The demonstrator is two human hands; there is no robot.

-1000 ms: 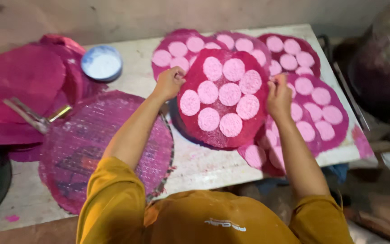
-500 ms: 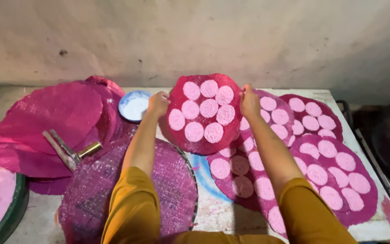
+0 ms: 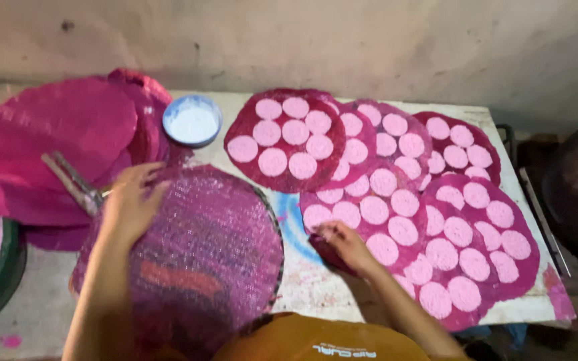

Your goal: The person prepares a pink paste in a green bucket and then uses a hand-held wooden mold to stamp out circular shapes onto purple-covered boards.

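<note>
Stained table (image 3: 316, 281), right grip (image 3: 342, 242) on dotted mat (image 3: 369, 214)

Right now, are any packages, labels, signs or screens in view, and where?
No packages, signs or screens show.
Printed mark: small white lettering on the person's orange shirt, bottom edge of view, below the table.
Nearest container, unlabelled: round blue-rimmed bowl of white stuff, at the table's back, left of the pink-dotted discs.

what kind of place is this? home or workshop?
Likely a small food workshop, not a home kitchen: magenta round mats loaded with pale pink discs overlap across a stained table, against a bare wall.
</note>
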